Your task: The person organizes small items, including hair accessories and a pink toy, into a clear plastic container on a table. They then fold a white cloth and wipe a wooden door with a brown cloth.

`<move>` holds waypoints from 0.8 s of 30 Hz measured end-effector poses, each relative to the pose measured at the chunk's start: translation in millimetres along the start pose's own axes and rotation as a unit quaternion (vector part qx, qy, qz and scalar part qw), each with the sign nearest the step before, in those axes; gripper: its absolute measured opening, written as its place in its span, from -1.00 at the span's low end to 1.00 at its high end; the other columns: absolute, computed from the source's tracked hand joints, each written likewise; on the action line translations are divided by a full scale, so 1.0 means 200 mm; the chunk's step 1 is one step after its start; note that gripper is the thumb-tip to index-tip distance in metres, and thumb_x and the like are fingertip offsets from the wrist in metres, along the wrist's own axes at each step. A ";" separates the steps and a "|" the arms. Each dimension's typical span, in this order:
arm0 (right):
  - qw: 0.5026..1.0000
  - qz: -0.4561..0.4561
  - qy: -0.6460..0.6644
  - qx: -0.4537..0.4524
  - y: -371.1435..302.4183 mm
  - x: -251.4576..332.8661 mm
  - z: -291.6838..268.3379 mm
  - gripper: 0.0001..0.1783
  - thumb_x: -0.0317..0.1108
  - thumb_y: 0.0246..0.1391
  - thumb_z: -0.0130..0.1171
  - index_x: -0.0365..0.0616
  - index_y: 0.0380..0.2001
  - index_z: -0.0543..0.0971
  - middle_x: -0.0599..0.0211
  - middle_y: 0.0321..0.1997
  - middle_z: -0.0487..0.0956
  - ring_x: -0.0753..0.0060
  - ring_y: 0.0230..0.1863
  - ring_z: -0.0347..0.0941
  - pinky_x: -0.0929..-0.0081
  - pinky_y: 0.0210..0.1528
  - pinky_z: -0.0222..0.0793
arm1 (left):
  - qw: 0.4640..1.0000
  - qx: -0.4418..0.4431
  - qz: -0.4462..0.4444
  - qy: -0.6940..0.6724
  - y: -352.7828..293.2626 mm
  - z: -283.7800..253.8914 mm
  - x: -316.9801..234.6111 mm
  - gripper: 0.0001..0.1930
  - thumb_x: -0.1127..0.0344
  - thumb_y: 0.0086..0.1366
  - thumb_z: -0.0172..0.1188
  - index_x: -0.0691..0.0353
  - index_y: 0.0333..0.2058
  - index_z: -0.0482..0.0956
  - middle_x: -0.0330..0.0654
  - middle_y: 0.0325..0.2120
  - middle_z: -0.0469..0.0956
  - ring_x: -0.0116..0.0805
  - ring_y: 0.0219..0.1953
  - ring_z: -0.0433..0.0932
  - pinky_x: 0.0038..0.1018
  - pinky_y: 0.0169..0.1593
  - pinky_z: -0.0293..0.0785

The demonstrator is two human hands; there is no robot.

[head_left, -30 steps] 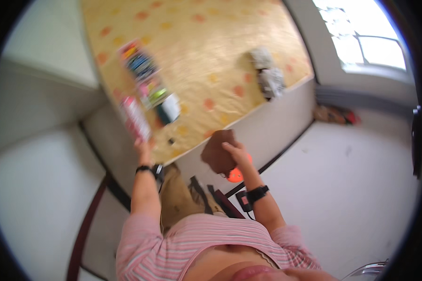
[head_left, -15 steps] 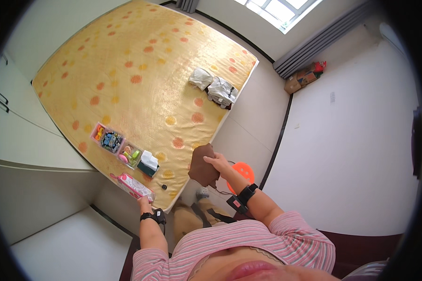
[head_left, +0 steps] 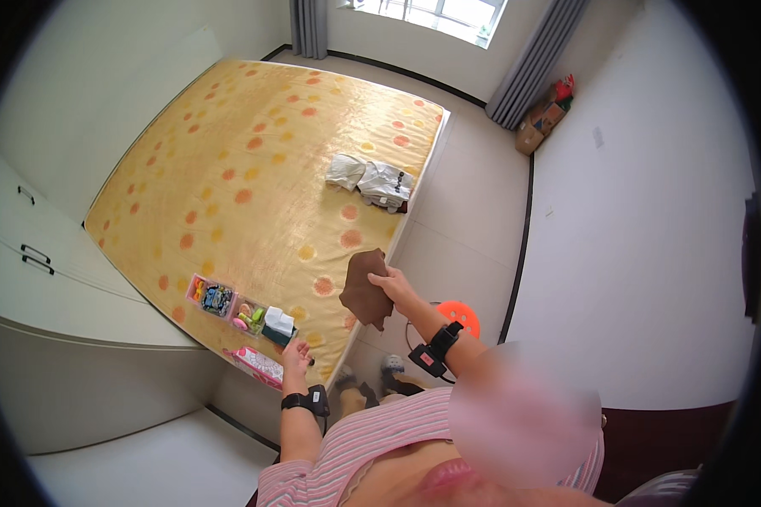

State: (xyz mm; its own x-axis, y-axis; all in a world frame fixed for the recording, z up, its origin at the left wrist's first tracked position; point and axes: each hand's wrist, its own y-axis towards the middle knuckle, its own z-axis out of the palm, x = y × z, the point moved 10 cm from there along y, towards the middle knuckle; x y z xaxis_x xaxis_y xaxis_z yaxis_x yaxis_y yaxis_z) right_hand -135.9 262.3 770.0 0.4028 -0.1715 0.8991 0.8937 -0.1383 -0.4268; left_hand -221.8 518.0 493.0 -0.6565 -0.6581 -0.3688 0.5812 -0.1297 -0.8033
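Observation:
My right hand (head_left: 389, 283) grips a limp, flat brown cloth (head_left: 365, 291) by its right side, holding it up beside the bed's near right edge; the exact kind is unclear. My left hand (head_left: 296, 353) is empty, its fingers apart, just below a dark green tissue box (head_left: 279, 328) with a white tissue sticking out. To the left of that hand, a pink and white patterned pouch (head_left: 258, 365) lies at the mattress edge. A clear pink-edged organizer (head_left: 228, 307) stands beside the tissue box, with small coloured items in its compartments.
A yellow mattress (head_left: 254, 228) with orange spots fills the middle. Folded white clothes (head_left: 372, 180) lie near its right edge. An orange stool (head_left: 461, 319) stands on the floor by my right forearm. Cardboard boxes (head_left: 541, 127) sit in the far right corner; a white cabinet (head_left: 51, 245) borders the left.
My left hand has let go of the pouch, which stays at the mattress edge, and has moved toward the tissue box. The right hand still holds the brown cloth. The view has shifted.

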 end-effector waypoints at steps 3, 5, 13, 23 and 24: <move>1.000 -0.004 0.012 -0.011 -0.02 0.08 -0.09 -0.67 -0.35 -0.07 0.10 -0.29 -0.21 0.45 0.26 -0.28 0.50 0.41 -0.27 0.43 0.46 -0.20 0.33 | 0.997 0.063 0.008 0.039 -0.11 0.31 -0.04 -0.78 0.22 0.17 0.05 0.10 -0.22 0.36 -0.25 -0.42 0.41 -0.40 -0.36 0.43 -0.43 -0.35 0.34; 1.000 -0.009 0.001 -0.026 -0.01 0.10 -0.17 -0.67 -0.36 -0.09 0.12 -0.29 -0.22 0.45 0.27 -0.29 0.50 0.43 -0.28 0.43 0.46 -0.22 0.32 | 0.991 0.115 0.014 0.064 -0.17 0.52 -0.08 -0.74 0.21 0.19 0.03 0.13 -0.17 0.34 -0.24 -0.37 0.42 -0.37 -0.32 0.45 -0.40 -0.32 0.36; 0.995 -0.037 0.058 0.071 -0.10 0.21 -0.39 -0.63 -0.40 -0.17 0.17 -0.24 -0.21 0.45 0.34 -0.29 0.50 0.46 -0.28 0.42 0.48 -0.22 0.32 | 0.946 0.271 0.050 0.170 -0.47 1.32 -0.01 -0.50 -0.08 0.20 -0.08 -0.02 0.06 0.19 -0.23 -0.21 0.40 -0.36 -0.10 0.34 -0.38 -0.08 0.25; 0.987 0.085 0.000 0.136 -0.17 -0.17 -0.40 -0.64 -0.40 -0.01 0.06 -0.31 -0.12 0.37 0.22 -0.16 0.46 0.39 -0.18 0.41 0.49 -0.13 0.33 | 0.938 0.341 0.055 0.017 -0.69 1.35 0.26 -0.63 0.25 0.19 0.03 0.35 -0.09 0.31 -0.10 -0.18 0.44 -0.33 -0.17 0.46 -0.43 -0.08 0.40; 0.986 0.096 -0.005 0.139 -0.15 -0.16 -0.43 -0.66 -0.41 0.00 0.04 -0.32 -0.13 0.37 0.20 -0.15 0.46 0.39 -0.17 0.41 0.49 -0.12 0.33 | 0.947 0.317 0.047 -0.003 -0.67 1.35 0.29 -0.64 0.25 0.21 0.01 0.36 -0.09 0.31 -0.09 -0.18 0.44 -0.33 -0.16 0.46 -0.42 -0.09 0.40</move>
State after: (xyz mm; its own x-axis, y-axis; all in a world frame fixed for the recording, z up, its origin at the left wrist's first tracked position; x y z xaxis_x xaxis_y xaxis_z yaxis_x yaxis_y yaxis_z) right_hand -193.0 188.0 745.3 0.5709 -0.1583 0.8056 0.8195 0.1694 -0.5474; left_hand -207.8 296.8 705.0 -0.5855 -0.6924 -0.4217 0.8105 -0.4886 -0.3231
